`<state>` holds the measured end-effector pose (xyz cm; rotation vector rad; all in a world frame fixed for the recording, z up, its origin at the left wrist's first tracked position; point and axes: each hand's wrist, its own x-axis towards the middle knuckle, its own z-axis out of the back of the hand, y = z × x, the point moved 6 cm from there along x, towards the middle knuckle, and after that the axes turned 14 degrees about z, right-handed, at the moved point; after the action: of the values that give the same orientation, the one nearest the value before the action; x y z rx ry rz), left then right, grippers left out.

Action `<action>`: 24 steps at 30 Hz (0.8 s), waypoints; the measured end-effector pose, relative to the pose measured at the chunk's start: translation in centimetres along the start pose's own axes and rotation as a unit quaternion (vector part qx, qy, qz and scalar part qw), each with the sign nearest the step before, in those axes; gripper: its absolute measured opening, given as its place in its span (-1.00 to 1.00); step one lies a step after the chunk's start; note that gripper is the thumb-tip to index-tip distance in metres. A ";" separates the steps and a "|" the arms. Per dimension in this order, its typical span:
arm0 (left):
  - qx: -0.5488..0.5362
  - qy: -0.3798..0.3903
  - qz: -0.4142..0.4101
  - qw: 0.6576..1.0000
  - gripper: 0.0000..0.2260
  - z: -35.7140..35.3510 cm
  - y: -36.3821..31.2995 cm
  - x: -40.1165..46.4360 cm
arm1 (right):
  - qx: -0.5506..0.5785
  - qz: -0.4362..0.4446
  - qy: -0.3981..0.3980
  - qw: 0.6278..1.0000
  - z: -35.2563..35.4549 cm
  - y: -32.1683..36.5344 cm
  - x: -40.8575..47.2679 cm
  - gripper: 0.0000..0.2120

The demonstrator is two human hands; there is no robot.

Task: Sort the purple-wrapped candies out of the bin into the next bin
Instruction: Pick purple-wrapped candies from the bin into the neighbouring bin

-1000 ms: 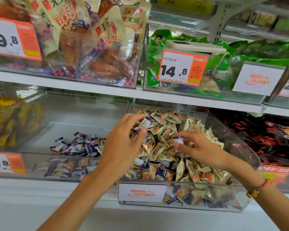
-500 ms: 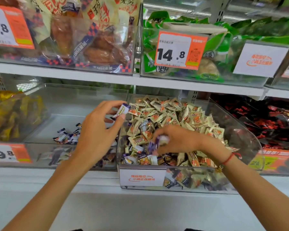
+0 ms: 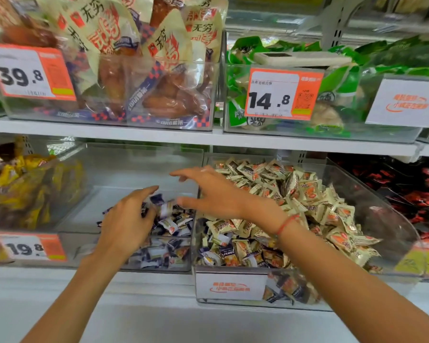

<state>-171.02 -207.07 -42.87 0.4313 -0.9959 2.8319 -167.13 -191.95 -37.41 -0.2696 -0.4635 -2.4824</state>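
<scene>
Purple-wrapped candies (image 3: 169, 225) in clear bin (image 3: 124, 174) on white shop shelf (image 3: 134, 288).

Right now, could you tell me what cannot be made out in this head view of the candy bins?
- Left hand: its palm side faces away, so whether the fingers hold a candy is hidden.
- Purple-wrapped candies: partly covered by both hands; the pile's extent is unclear.
- Candy near the right hand: motion-blurred; held or released, cannot tell.
- Mixed bin: how many purple candies remain is buried under the cream-wrapped candies.
</scene>
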 end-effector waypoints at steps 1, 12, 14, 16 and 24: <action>-0.010 -0.005 -0.004 1.000 -0.62 0.2 -0.1 -0.1 | 0.018 0.009 -0.036 0.999 1.2 0.1 -1.2 -0.56; -0.076 0.095 -0.068 0.990 -0.60 -1.8 -5.9 -4.6 | 0.119 -0.021 0.279 0.952 -1.7 -3.0 -9.8 -0.44; -0.083 0.081 -0.075 0.990 -0.63 -1.7 -5.8 -4.4 | 0.066 0.013 0.290 0.955 -2.3 -2.6 -9.0 -0.44; -0.088 0.072 -0.073 0.991 -0.67 -1.8 -5.6 -4.3 | 0.008 0.040 0.262 0.964 -2.6 -2.2 -8.0 -0.54; -0.097 0.076 -0.067 0.990 -0.67 -2.1 -5.5 -4.6 | -0.052 0.002 0.096 0.994 -1.0 -4.2 -8.2 -0.72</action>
<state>-166.09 -201.53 -42.51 0.2470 -1.1507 2.5728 -163.11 -184.83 -41.85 -0.0701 -0.2537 -2.5012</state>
